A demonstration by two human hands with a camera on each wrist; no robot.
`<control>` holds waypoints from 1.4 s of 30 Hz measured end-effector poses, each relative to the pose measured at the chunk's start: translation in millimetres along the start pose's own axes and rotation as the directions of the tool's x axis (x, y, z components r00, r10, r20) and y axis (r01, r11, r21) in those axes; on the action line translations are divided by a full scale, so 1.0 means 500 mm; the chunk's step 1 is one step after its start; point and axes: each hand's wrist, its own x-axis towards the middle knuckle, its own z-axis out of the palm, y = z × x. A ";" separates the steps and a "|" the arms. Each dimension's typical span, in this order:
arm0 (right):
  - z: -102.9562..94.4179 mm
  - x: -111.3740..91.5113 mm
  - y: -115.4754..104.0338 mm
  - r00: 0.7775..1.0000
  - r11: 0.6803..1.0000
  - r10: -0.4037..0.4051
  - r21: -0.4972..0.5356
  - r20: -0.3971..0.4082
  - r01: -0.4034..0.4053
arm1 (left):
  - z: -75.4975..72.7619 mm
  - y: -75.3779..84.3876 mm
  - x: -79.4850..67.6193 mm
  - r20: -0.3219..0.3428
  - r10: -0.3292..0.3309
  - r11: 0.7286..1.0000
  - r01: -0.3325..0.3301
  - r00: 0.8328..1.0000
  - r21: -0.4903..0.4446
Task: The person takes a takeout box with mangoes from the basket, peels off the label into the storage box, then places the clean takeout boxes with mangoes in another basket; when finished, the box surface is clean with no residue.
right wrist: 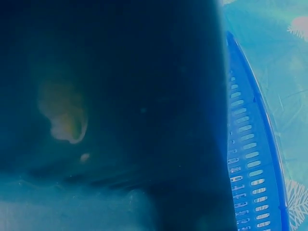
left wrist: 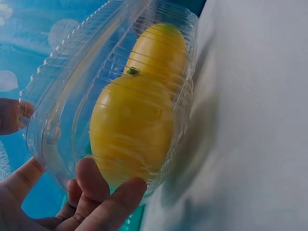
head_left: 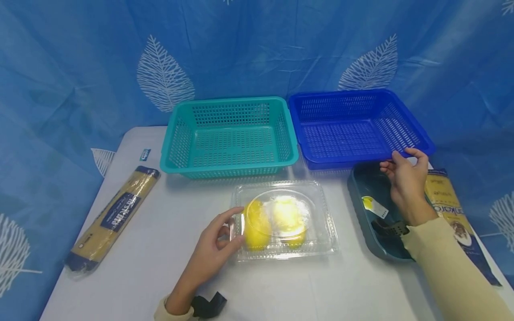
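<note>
My left hand (head_left: 218,243) grips the left side of a clear plastic clamshell box (head_left: 321,223), its fingertips at the lid's edge and the box's end wall. Inside the box are two large yellow fruits (left wrist: 132,127), one with a small green stem spot; glare covers part of the lid in the head view. My right hand (head_left: 409,185) is over a deep dark teal tub (head_left: 363,232), its bent fingers holding the far rim beside the blue basket's front edge. The right wrist view shows the tub's dark inside with a blurred label (right wrist: 67,118); the hand is out of that view.
A turquoise basket (head_left: 229,171) and a blue basket (head_left: 329,160) stand side by side at the back. A long pasta pack (head_left: 116,218) lies at the left, and another yellow and navy pack (head_left: 445,200) beside the tub. A small blue label (head_left: 145,154) lies near the turquoise basket.
</note>
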 end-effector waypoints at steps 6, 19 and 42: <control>0.000 0.001 0.001 1.000 1.000 -0.008 0.017 0.005 0.008 | -0.012 0.024 0.016 0.009 0.058 0.997 -0.058 0.998 0.055; -0.007 0.003 0.001 1.000 1.000 -0.014 0.012 0.022 0.013 | -0.038 0.098 0.074 0.079 0.139 0.988 -0.144 0.987 0.062; -0.009 0.007 0.009 0.998 0.998 -0.048 0.053 0.046 0.045 | -0.059 0.205 0.261 0.166 0.220 0.974 -0.225 0.961 0.015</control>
